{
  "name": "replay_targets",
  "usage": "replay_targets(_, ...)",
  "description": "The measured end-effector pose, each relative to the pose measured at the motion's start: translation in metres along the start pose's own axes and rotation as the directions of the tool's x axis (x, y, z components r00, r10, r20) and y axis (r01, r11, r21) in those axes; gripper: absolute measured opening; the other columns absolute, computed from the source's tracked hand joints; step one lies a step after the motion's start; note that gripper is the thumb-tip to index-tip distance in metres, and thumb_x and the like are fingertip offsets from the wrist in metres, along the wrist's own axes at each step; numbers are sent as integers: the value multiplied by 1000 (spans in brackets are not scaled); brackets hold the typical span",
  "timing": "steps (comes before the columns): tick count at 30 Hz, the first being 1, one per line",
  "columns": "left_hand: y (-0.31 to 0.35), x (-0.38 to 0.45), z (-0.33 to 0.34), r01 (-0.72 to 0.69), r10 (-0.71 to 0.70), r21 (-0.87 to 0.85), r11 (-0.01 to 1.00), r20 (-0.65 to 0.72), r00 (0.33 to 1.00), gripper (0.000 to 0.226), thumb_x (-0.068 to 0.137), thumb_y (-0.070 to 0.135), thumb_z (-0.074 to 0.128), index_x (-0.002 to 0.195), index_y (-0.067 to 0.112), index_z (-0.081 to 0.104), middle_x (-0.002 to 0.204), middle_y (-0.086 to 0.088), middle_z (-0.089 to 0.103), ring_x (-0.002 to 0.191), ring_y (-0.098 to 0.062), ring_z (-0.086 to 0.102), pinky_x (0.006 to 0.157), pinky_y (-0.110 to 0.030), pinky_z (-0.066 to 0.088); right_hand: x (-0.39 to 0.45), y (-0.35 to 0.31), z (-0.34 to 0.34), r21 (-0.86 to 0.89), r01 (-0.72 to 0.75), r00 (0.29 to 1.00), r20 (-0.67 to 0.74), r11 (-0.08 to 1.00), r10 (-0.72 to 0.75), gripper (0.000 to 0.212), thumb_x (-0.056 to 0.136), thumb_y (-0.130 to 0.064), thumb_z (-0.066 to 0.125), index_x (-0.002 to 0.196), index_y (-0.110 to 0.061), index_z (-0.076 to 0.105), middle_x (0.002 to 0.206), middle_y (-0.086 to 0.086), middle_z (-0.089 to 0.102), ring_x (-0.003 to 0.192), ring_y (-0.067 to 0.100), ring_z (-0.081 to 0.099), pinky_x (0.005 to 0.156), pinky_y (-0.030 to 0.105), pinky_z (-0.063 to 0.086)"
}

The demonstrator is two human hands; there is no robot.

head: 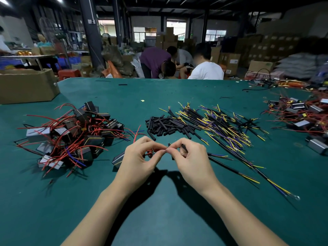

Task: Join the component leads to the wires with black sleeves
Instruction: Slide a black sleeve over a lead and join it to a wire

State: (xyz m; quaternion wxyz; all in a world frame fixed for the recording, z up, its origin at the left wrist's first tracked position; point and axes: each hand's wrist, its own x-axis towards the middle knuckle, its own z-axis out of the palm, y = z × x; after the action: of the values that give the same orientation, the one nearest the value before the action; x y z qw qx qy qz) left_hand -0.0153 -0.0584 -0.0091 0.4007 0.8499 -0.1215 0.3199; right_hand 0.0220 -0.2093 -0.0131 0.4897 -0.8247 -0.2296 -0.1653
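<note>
My left hand (140, 159) pinches the red lead (148, 153) of a small grey-and-black component (118, 158) that lies just left of it on the green table (159, 201). My right hand (190, 157) pinches a short black sleeve (184, 148) and the end of a black-jacketed wire (223, 165) that trails off to the right. The fingertips of both hands meet at the centre, hiding the joint itself. A pile of loose black sleeves (165, 126) lies just beyond my hands.
A heap of components with red leads (74, 135) lies at the left. Black wires with yellow and blue ends (221, 126) spread at the right, and another component heap (301, 114) at far right. A cardboard box (26, 86) stands far left. People work beyond the table.
</note>
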Motion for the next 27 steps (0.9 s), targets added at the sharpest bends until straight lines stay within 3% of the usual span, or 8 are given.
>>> replay_targets(3,1,-1,2,8,-8,20,1000,-3,1000,9,81,8,73,82,17,76,73,0,60,68,-12,55,66,-18,42,1,-1,2,-4,-41,999,-7,999,41,20,86,-24,68,68,-25,59,45,-17,45,48,10,36,55,35,37)
replay_targets(8,3,-1,1,28,-28,13,1000,-31,999,9,81,5,73,81,13,76,73,-3,62,68,-13,56,67,-18,43,0,-4,2,41,-90,996,-24,995,91,16,84,-25,70,71,-21,63,45,-17,42,47,8,37,51,27,29)
replay_targets(16,2,-4,0,29,-28,28,999,-59,998,7,83,6,71,83,11,75,74,-5,62,70,-13,57,68,-20,44,0,-11,5,9,-140,990,-21,990,140,24,87,-26,67,68,-12,61,49,-10,42,50,10,38,53,30,32)
replay_targets(19,1,-3,0,34,-31,38,999,-76,997,5,83,6,71,84,10,75,75,-4,63,70,-9,56,69,-17,44,4,-17,7,109,-253,967,8,961,254,26,87,-23,68,66,-9,60,52,-6,47,51,10,39,53,26,32)
replay_targets(22,-1,-2,0,42,-39,35,998,-94,995,5,82,6,71,83,10,74,74,-5,62,69,-6,55,69,-13,42,7,-22,7,242,-403,915,73,883,397,29,88,-26,66,63,-14,58,41,-13,39,43,7,35,49,22,27)
replay_targets(25,-1,-3,1,46,-43,22,999,-97,994,5,82,6,72,82,11,74,74,-4,62,68,-6,55,69,-11,41,6,-23,10,403,-487,860,64,775,507,31,95,-25,47,70,-14,62,35,-13,32,42,8,33,47,22,26)
replay_targets(27,0,-3,1,52,-51,8,999,-100,994,4,82,7,72,81,11,74,75,-3,63,70,-8,56,69,-12,42,6,-24,9,521,-481,843,52,705,536,43,98,-24,34,70,-13,64,39,-11,38,39,7,38,42,18,32)
